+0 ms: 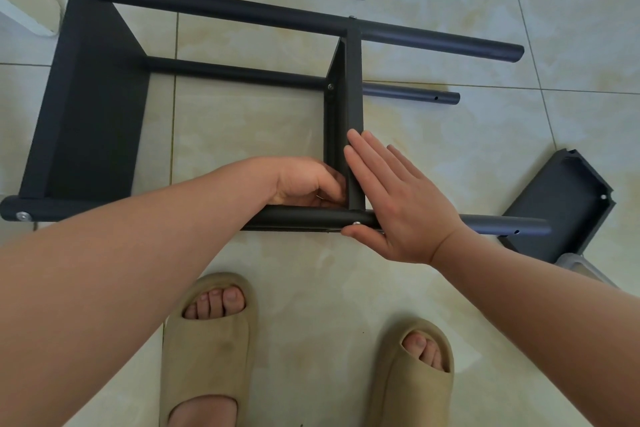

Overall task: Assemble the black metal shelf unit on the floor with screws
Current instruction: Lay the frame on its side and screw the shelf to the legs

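The black metal shelf unit (86, 107) lies on its side on the tiled floor, with its poles running left to right. A middle shelf panel (353, 80) stands across the poles. My right hand (398, 204) lies flat against that panel's right face with the fingers straight. Its thumb sits under the near pole (298, 217), beside a silver screw head (355, 224). My left hand (304, 184) is curled into the inner corner where the panel meets the near pole. Its fingertips pinch a small metal piece (319, 197), which is mostly hidden.
A loose black shelf panel (561, 204) lies tilted at the right, past the near pole's end, with a clear plastic item (581, 265) below it. My feet in tan slippers (207, 350) stand just in front. A pale furniture leg (27, 7) stands at the top left.
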Action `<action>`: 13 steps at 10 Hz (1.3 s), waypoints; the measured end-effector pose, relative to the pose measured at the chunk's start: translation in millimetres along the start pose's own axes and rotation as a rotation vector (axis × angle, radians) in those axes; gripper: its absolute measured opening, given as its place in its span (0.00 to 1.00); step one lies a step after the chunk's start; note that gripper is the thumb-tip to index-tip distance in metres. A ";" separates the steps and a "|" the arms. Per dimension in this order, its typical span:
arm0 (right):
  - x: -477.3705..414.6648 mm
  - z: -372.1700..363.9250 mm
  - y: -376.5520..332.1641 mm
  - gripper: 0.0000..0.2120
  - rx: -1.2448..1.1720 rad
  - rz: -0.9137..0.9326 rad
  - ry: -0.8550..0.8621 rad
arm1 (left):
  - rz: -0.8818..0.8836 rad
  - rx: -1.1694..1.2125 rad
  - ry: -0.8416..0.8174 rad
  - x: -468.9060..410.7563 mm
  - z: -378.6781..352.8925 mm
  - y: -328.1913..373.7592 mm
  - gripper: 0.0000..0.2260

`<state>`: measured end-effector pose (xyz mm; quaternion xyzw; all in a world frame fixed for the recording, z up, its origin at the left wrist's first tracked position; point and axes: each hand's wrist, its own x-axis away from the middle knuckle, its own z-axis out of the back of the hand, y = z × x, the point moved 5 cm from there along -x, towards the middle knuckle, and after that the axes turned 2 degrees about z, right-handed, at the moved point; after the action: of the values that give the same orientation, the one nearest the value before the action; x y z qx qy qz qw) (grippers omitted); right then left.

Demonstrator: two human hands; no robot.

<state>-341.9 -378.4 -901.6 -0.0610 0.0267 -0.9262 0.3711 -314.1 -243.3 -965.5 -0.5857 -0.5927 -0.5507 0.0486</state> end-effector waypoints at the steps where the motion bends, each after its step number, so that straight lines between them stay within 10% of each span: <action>1: 0.0 -0.6 -0.5 0.45 0.000 0.001 -0.003 | 0.060 -0.082 0.008 1.5 -0.8 -1.2 0.06; 13: -0.4 0.2 -0.9 0.45 -0.002 0.001 0.006 | -0.033 -0.120 0.065 2.4 1.3 2.1 0.16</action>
<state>-342.2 -377.5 -901.4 -0.0585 0.0285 -0.9262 0.3714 -312.5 -241.5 -963.1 -0.5596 -0.5663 -0.6046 0.0235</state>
